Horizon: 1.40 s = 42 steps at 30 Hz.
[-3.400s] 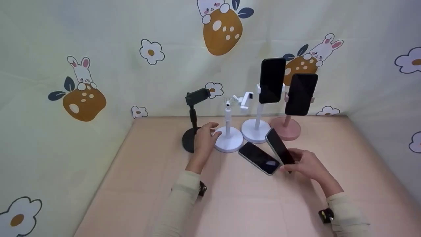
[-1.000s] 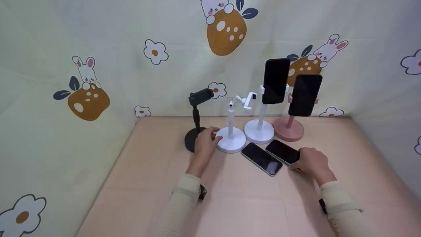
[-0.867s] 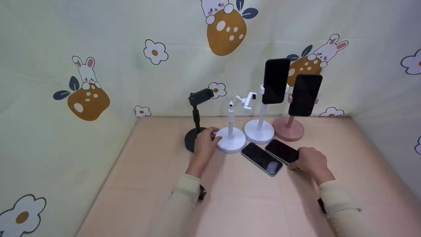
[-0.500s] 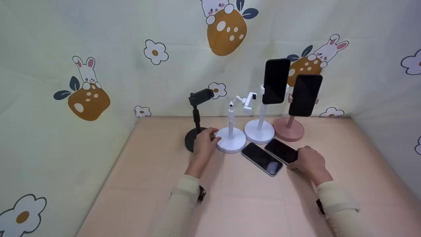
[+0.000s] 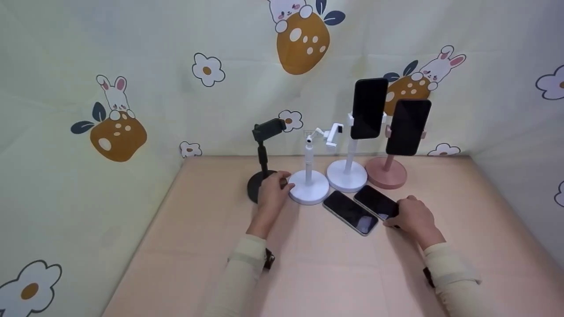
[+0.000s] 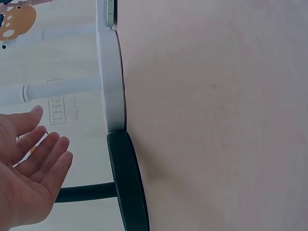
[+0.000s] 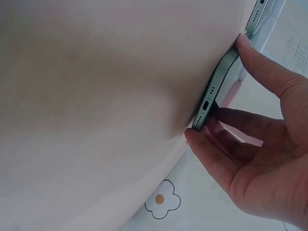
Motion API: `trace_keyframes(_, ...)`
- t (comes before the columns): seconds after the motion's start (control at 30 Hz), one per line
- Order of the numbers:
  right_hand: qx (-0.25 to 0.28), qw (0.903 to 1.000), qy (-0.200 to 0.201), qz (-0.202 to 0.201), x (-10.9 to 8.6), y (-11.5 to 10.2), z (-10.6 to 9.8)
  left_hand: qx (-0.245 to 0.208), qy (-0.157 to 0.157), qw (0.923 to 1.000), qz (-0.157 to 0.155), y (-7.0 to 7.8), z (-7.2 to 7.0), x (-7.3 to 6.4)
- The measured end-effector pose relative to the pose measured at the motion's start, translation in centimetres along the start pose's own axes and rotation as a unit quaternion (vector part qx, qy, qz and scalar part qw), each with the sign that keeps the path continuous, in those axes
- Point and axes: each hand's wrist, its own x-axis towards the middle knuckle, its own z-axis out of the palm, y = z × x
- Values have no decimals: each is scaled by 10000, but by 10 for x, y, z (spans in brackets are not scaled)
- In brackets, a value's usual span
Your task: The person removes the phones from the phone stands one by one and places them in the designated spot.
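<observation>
My right hand (image 5: 415,218) grips the lower end of a smartphone (image 5: 374,201) that lies face up on the table. In the right wrist view, the thumb is at one long edge of that phone (image 7: 211,91) and fingertips are at the other. Just left of it, a second smartphone (image 5: 350,212) lies nearly parallel. My left hand (image 5: 272,193) holds nothing; its fingers are loosely bent in front of the black phone stand (image 5: 262,156) and beside the base of an unloaded white phone stand (image 5: 308,189). In the left wrist view, the palm and loose fingers (image 6: 50,159) show.
Behind the loose phones stand another white phone stand (image 5: 347,177) and a pink phone stand (image 5: 387,174). Each carries an upright smartphone, one (image 5: 369,108) taller than the other (image 5: 408,127). A patterned cloth backdrop (image 5: 238,101) rises at the table's back edge.
Earlier, my right hand held the phone raised and tilted; it is now down flat beside the second phone. Since then the right hand has shifted slightly left. The left hand has barely moved.
</observation>
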Motion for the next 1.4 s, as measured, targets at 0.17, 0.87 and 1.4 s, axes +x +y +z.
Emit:
trace_keyframes(0.17,47,10000,-26,12,0,0,1,-35,-53,10000,-71,-1,0,-1)
trace_keyframes(0.87,156,9998,-68,-62,0,2,-1,-199,-16,9998,-44,0,1,-3)
trace_keyframes(1.4,129,9997,76,-177,-2,1,-4,-8,-13,10000,-36,0,2,-5)
